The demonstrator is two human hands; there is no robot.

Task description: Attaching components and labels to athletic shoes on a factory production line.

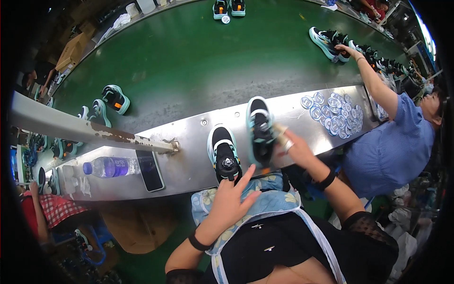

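Observation:
Two black sneakers with white and mint soles lie side by side on the metal ledge, toes pointing away from me. My left hand (229, 202) is at the heel of the left sneaker (222, 146), its forefinger and thumb stretched apart. That sneaker has a round, shiny dial on its tongue. My right hand (295, 147), with pale wrapping on its fingers, grips the side of the right sneaker (260, 125). Motion blurs this hand and the sneaker's heel part. Where the right fingertips touch the sneaker is partly hidden.
Round white-and-blue tags (336, 113) lie piled on the ledge at right. A painted metal post (94, 130), a water bottle (111, 167) and a phone (150, 171) are at left. Beyond runs a green belt (189, 57) carrying sneakers. A co-worker (392, 137) reaches over it at right.

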